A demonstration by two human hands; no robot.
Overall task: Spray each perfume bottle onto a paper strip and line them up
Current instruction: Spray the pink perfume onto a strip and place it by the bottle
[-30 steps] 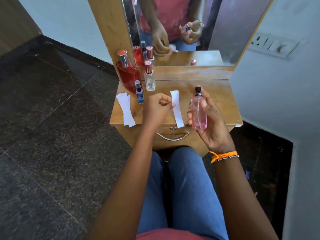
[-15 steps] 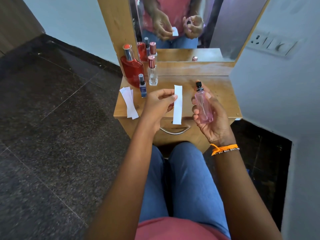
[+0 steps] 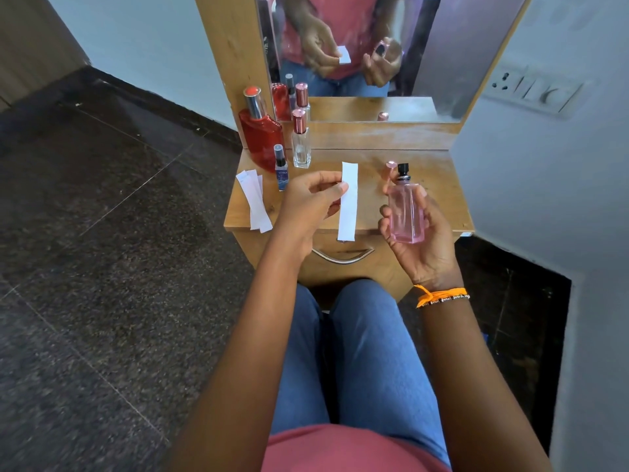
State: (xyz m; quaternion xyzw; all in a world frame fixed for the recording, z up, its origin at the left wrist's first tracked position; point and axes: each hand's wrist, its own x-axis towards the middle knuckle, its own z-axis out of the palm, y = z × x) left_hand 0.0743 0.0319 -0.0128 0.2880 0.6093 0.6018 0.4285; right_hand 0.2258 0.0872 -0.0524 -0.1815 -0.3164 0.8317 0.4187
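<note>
Pink bottle [image 3: 406, 212] gripped upright in right hand [image 3: 420, 240]; strip [image 3: 349, 201] pinched by left hand [image 3: 311, 204], just beside. Best aimed nozzle [image 3: 403, 169] at strip, clear of fingers [image 3: 340, 189].

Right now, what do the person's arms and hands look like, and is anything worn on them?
Both forearms are bare, with no sleeves in view. The right hand has an orange thread tied round its wrist, with loose knotted ends, and next to it a thin band of small beads. The left hand and its wrist carry nothing. No rings or watch can be seen on either hand.
</note>
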